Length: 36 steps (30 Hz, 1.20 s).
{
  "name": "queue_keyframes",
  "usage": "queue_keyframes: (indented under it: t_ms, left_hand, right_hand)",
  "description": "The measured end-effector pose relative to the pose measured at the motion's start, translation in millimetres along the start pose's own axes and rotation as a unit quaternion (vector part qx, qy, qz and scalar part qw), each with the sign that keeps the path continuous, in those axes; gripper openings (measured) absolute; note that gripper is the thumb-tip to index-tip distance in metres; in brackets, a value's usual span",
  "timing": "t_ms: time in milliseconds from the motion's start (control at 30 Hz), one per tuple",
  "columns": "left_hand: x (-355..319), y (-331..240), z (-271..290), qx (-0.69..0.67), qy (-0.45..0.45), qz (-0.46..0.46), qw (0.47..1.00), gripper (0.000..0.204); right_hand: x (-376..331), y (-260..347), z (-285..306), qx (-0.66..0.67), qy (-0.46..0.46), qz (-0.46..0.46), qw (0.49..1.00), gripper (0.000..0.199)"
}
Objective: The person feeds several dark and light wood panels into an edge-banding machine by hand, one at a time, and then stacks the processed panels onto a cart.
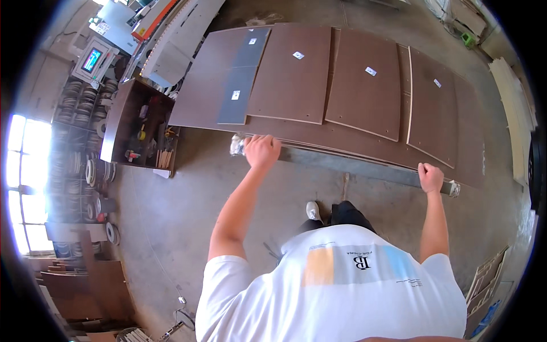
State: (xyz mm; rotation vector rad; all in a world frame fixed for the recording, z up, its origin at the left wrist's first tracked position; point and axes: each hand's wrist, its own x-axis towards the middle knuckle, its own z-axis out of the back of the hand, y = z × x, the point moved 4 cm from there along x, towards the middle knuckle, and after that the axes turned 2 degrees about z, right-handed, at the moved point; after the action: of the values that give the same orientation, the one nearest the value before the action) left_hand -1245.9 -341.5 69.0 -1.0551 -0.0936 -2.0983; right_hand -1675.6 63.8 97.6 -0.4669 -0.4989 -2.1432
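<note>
A long grey metal bar (353, 166) runs across in front of me, along the near edge of a stack of brown boards (199, 85). My left hand (262, 151) is closed round it near its left end, beside a whitish wrapping (237, 145). Close to the other end, which has a similar pale wrapping (454, 188), my right hand (431, 177) grips the bar too. Smaller brown panels (293, 71) with white labels lie on top of the stack, along with narrow blue-grey panels (232, 100) at the left. What supports the boards is hidden.
An open brown cabinet (122, 117) holding tools stands left of the stack. Beyond it are a long white machine (171, 60) and a control screen (92, 59). Rolls of edging (94, 171) fill a rack at far left. Pale boards (513, 114) lean at the right.
</note>
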Motion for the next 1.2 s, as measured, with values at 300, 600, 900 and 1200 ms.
queue_keyframes:
  t_ms: [300,600,900,1200]
  left_hand:
    - [56,-22,-1,-0.013,0.045,0.001,0.999,0.032]
    - [44,-30,67,-0.186,0.054,-0.092,0.977,0.033]
    - [-207,208,85,-0.177,0.395,0.364,0.825,0.044]
    - [-433,488,63,-0.175,0.436,0.498,0.729,0.047]
  right_hand:
    - [86,-25,13,-0.045,0.144,-0.088,0.985,0.050]
    - [147,181,-1,0.018,0.317,-0.035,0.948,0.076]
    - [161,479,-67,0.024,0.277,0.095,0.956,0.072]
    - [195,504,-67,-0.059,0.180,-0.034,0.981,0.070]
